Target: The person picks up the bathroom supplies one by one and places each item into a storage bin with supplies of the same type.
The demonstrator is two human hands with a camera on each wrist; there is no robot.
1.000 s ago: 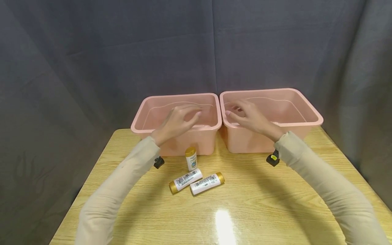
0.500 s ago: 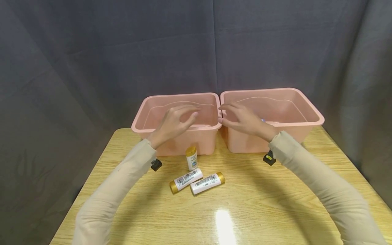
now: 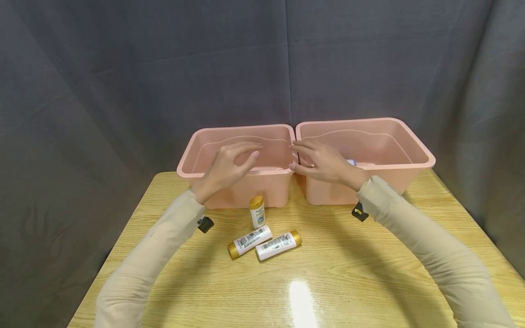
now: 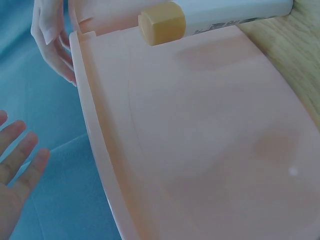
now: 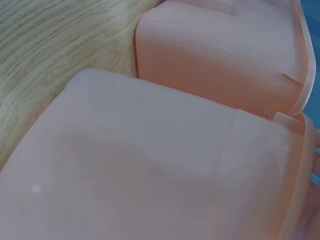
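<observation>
While fingers relax, both hands (image 3: 229,166) hover above pink bins (image 3: 275,182).

the head view looks forward and down from above the counter (image 3: 336,273), taking in both pink bins (image 3: 238,136) from a distance. each wrist view sits close against a bin wall (image 4: 200,150), the right one (image 5: 150,165) sharing both bins' outer sides.
</observation>
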